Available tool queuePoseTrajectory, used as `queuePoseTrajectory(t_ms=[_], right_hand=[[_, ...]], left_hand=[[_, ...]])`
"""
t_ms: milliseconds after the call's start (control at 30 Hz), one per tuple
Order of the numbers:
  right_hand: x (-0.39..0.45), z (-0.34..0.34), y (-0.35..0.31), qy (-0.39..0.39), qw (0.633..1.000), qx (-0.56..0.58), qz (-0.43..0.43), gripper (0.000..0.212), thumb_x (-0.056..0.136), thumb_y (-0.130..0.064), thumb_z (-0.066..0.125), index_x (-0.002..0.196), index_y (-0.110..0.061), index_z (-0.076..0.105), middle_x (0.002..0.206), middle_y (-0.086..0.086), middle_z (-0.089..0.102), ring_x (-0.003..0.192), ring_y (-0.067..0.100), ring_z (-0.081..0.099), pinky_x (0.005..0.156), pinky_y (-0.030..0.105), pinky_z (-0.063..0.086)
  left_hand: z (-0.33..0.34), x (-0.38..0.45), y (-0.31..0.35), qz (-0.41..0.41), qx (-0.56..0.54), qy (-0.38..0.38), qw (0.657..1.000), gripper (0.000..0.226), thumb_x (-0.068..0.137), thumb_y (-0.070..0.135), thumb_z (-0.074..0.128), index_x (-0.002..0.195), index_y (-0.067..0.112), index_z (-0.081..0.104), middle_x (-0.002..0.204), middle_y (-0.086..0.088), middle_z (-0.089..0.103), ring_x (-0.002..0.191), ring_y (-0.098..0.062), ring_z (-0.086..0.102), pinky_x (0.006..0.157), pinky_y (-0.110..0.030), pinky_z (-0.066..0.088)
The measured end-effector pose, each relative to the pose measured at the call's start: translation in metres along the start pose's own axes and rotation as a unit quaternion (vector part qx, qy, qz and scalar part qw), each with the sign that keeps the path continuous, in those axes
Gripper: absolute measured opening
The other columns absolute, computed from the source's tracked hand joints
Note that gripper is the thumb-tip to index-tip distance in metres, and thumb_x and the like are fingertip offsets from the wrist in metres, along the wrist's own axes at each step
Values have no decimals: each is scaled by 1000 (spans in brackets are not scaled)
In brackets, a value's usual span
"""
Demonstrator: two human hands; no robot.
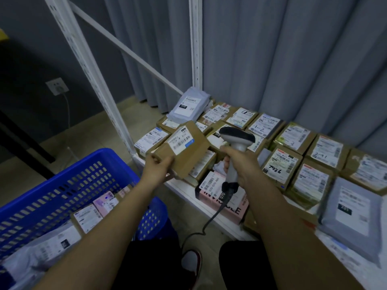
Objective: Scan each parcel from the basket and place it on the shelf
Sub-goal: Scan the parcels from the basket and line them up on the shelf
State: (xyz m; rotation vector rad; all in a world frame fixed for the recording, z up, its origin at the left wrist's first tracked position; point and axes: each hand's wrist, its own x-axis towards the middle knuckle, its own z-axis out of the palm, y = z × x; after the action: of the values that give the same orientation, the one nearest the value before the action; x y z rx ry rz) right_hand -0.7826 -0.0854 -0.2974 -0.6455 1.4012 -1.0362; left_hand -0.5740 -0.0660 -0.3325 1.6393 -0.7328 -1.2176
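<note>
Many labelled parcels already crowd the white shelf (211,212); several remain in the blue plastic basket (62,176). The left hand (156,167) grips a brown cardboard parcel (184,147), the right hand (240,164) a grey handheld scanner (237,141).

Mid-frame, my left hand (156,166) grips a tilted cardboard parcel (184,149), label up, beside the scanner (237,141) my right hand (240,164) holds. The blue basket (69,181) sits lower left; the shelf (184,191) crowded with parcels fills the right.

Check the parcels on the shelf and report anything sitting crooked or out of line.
The grey poly mailer at the back left corner of the shelf lies tilted on top of the cardboard parcels, not flat in a row. Otherwise nothing looks spilled or damaged.
</note>
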Motion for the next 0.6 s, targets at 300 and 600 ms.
queuePoseTrajectory(t_ms=[300, 600], right_hand=[[34, -26, 11, 50, 997, 50, 35, 20, 84, -12, 71, 75, -9, 54, 57, 5, 48, 48, 15, 45, 50, 25, 39], [50, -17, 10, 13, 999, -7, 48, 19, 84, -13, 70, 74, -8, 56, 55, 5, 49, 43, 13, 45, 47, 22, 39]], left_hand=[[95, 84, 32, -3, -21, -50, 999, 55, 91, 28, 60, 137, 13, 33, 124, -13, 57, 95, -28, 66, 57, -29, 56], [117, 132, 57, -2, 29, -50, 998, 84, 88, 54, 56, 151, 18, 14, 150, -10, 31, 126, -33, 45, 86, -41, 55]])
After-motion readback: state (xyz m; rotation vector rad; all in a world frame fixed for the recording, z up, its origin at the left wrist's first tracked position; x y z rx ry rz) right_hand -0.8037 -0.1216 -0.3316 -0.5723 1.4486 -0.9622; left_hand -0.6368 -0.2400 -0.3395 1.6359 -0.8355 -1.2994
